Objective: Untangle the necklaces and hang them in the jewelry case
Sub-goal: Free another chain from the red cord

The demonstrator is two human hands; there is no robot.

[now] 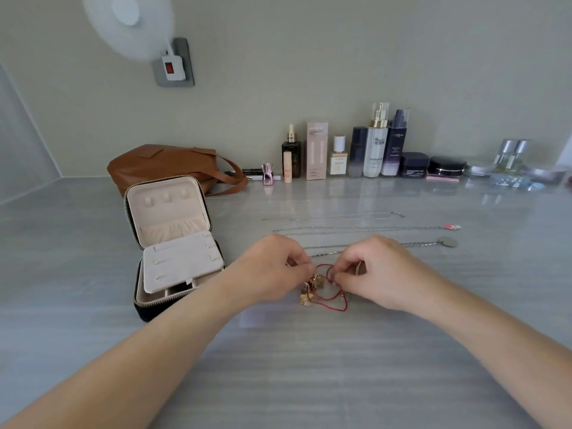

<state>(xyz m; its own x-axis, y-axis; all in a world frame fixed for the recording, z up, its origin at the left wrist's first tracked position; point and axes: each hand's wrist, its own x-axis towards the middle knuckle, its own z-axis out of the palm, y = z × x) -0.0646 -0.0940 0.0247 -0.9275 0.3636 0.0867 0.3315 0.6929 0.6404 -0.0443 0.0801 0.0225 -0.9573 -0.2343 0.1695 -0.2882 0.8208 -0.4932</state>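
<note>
Your left hand and right hand meet fingertip to fingertip, fingers curled inward, each pinching the red cord necklace. Its loop lies on the grey table just below your fingers, and its gold charms are bunched under the left fingertips. Silver chains lie stretched out just beyond your knuckles. The open jewelry case stands left of your left fingers, apart from them.

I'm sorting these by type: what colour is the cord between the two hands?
The cord is red, strung with gold-coloured charms; the head view shows it.
</note>
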